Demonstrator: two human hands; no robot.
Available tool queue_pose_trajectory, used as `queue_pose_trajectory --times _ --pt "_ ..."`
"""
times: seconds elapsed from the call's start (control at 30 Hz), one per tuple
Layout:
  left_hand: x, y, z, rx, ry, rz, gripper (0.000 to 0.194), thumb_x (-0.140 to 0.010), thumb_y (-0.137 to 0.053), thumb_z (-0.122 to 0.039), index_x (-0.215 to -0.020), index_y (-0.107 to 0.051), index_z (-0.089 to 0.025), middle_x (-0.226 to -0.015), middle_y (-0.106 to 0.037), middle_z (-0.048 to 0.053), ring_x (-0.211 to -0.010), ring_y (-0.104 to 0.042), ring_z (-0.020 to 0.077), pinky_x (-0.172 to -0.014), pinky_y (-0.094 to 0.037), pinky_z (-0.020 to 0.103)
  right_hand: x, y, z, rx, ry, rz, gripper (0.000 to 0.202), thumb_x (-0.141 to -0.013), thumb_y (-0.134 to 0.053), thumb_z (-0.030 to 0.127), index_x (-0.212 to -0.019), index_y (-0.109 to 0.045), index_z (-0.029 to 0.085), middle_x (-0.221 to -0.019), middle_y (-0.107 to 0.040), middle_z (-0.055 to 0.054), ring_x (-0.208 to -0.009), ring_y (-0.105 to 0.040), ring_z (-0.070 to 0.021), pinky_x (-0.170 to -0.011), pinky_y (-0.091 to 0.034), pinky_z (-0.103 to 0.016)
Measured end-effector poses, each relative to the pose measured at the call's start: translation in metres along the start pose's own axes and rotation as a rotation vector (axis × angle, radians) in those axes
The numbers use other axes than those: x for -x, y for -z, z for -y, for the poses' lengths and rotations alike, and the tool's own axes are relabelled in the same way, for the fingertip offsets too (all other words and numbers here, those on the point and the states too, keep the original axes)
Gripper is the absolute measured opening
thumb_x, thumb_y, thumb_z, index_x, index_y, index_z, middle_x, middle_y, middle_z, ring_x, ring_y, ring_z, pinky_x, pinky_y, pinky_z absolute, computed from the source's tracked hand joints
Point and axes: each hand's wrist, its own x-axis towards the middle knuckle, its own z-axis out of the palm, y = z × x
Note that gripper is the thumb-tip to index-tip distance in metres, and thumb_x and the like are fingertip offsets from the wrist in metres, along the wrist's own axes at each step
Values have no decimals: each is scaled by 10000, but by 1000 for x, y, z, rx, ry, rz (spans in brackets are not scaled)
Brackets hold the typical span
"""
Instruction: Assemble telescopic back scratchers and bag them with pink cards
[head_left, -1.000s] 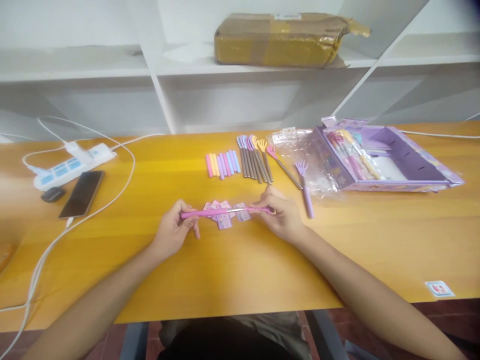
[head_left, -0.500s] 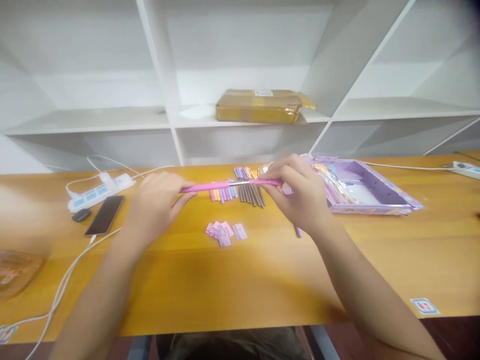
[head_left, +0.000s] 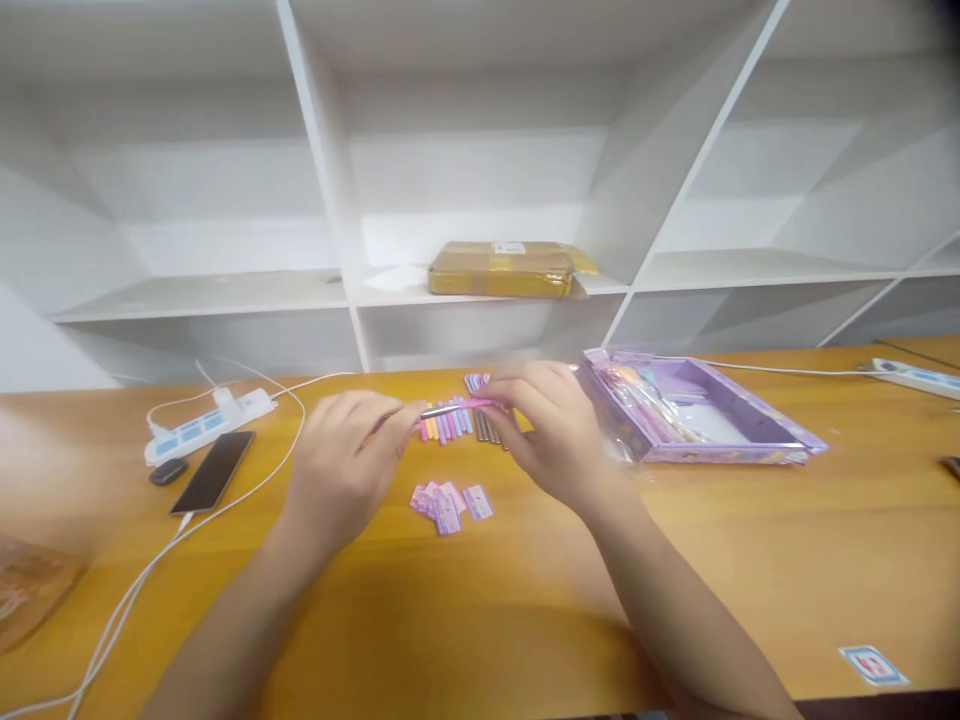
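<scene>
Between my two hands a slim pink pen with a dark, metallic middle part is held level above the table. My left hand is closed round its left end, and my right hand pinches its pink right end. Behind the pen lie rows of short coloured sticks and dark grey sticks, partly covered by my right hand. Curved pastel pieces show just beyond. Nearer me, several small pink and purple cards lie on the wooden table.
A purple tray holding bagged items stands at the right. At the left are a phone, a black earbud case, a power strip and white cables. A taped cardboard box sits on the shelf behind.
The view has tilted up. My hands have come closer together, and my left hand now covers more of the pen, hiding its long pink left part.
</scene>
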Motion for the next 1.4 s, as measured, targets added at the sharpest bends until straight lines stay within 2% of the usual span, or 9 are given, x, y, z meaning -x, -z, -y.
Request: queue_pose_trajectory --times 0.17,0.4,0.67,0.77,0.9,1.0,1.1,1.2,1.4 --pt "4 -5 6 -26 -49 -33 392 -935 -703 -61 -1297 -692 -211 -1016 -769 77 -866 -665 225 -783 -504 369 1 0 -1 9 15 20 69 -1051 -621 194 -1094 -634 246 -1043 -750 -41 -952 -685 -192 -839 -453 -367" --pt "7 -1 17 -39 -96 -93 355 -939 -708 -76 -1259 -721 -228 -983 -770 64 -843 -679 215 -730 -494 361 1 -2 -5 34 87 -76 175 -1027 -636 142 -1140 -654 274 -1009 -762 -32 -894 -682 -185 -814 -466 -364" --pt "8 -3 22 -17 -33 -106 327 -963 -704 -119 -1238 -717 -295 -980 -776 34 -840 -675 194 -754 -521 360 10 -7 -12 95 76 -38 274 -1001 -606 136 -1236 -611 277 -910 -714 -19 -821 -661 -185 -783 -477 -359" --pt "6 -3 23 -13 -47 -100 326 -976 -687 -131 -1251 -714 -305 -975 -776 34 -838 -681 195 -742 -521 360 11 -7 -13 105 55 -37 284 -1001 -639 191 -1268 -607 283 -1040 -711 -57 -900 -677 -210 -785 -502 -372" --pt "6 -1 21 -20 -85 -85 397 -967 -692 -128 -1315 -696 -319 -1003 -778 44 -859 -686 214 -742 -534 373 8 -7 -8 73 33 36 364 -1014 -683 335 -1360 -580 284 -1213 -663 -108 -1034 -666 -256 -824 -545 -405" --pt "6 1 15 -32 -94 -30 422 -949 -721 -136 -1331 -688 -313 -1026 -781 51 -870 -690 226 -754 -550 393 9 -11 1 49 27 31 210 -1038 -647 291 -1248 -638 289 -1178 -678 -83 -1046 -664 -244 -855 -544 -407" --pt "5 2 9 -53 -113 -25 377 -911 -774 -151 -1258 -711 -285 -971 -777 49 -834 -691 232 -734 -551 404 11 -15 9 43 29 -10 72 -1032 -647 214 -1074 -668 269 -1081 -714 -49 -972 -665 -209 -844 -521 -382" --pt "4 2 5 -32 -137 -40 307 -896 -804 -183 -1182 -720 -257 -930 -774 43 -808 -694 235 -699 -544 406 13 -16 16 50 8 -8 57 -1018 -677 207 -1021 -667 263 -1030 -735 -30 -921 -661 -193 -822 -498 -372" --pt "6 -1 6 -7 -94 34 208 -951 -765 -248 -1150 -703 -252 -976 -771 52 -857 -701 244 -721 -522 408 12 -15 15 88 29 9 82 -1021 -657 189 -1011 -666 270 -1026 -738 -19 -906 -640 -186 -809 -457 -372"
